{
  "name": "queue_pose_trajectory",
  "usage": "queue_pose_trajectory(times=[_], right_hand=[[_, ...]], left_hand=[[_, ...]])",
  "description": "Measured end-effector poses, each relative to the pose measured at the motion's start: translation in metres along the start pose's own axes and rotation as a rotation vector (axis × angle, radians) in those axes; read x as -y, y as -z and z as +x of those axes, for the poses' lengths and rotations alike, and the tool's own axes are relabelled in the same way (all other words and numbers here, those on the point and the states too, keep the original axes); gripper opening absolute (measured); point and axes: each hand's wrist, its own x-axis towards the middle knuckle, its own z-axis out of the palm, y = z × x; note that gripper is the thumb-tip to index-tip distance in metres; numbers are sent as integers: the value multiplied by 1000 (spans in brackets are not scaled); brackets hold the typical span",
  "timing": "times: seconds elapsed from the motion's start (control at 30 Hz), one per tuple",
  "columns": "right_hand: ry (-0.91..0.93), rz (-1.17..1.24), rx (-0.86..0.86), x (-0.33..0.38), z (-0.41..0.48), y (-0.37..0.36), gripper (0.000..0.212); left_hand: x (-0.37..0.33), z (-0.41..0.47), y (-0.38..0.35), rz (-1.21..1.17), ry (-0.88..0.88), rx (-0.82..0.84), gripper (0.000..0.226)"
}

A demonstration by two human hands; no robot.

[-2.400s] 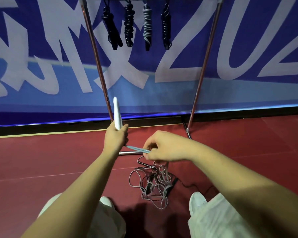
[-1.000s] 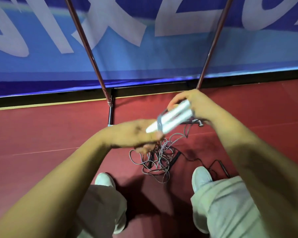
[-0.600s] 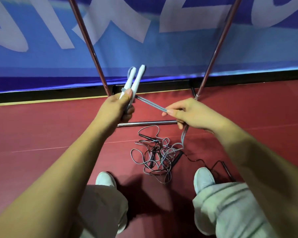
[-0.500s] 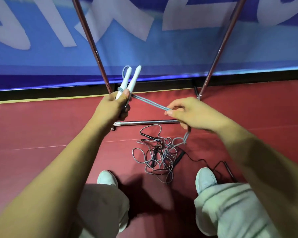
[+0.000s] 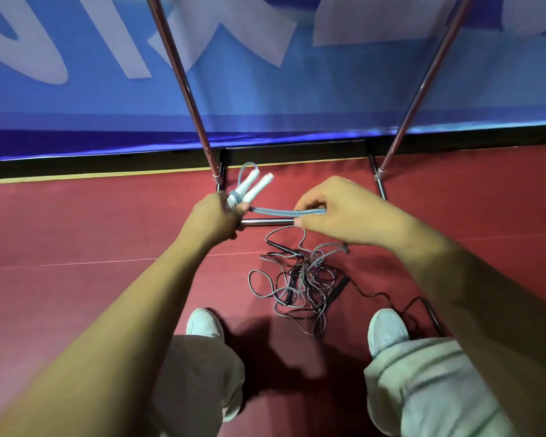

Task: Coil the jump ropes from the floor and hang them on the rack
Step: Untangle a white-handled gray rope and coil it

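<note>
My left hand (image 5: 215, 217) clenches the 2 white plastic rope handles (image 5: 256, 184). My right hand (image 5: 338, 209) pinches the doubled blue-grey cord (image 5: 284, 211), previously slanted, now level between both hands. Judgement: wrapping is under way. The grey-and-black rope tangle (image 5: 300, 282) lies below my right hand.

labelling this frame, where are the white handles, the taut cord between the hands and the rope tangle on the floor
white handles (image 5: 263, 183), head view, upper half of the right-side handle
taut cord (image 5: 280, 212), head view, middle of the stretched span
rope tangle (image 5: 303, 272), head view, dense middle of the pile
</note>
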Motion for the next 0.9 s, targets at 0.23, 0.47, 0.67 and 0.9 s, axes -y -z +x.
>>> queue_pose_trajectory(times=[0.23,0.47,0.67,0.9], right_hand=[[68,-69,-101,-2,0,1,12],[30,-48,-157,-20,-2,14,4],[-134,289,69,-48,-6,24,4],[-128,338,54,-28,-1,14,29]], left_hand=[[-15,-23,-31,465,-199,226,31],[-39,-46,-32,192,-466,735,20],[-51,-56,-15,-541,-500,779,21],[-53,-36,-7,-962,-159,316,38]])
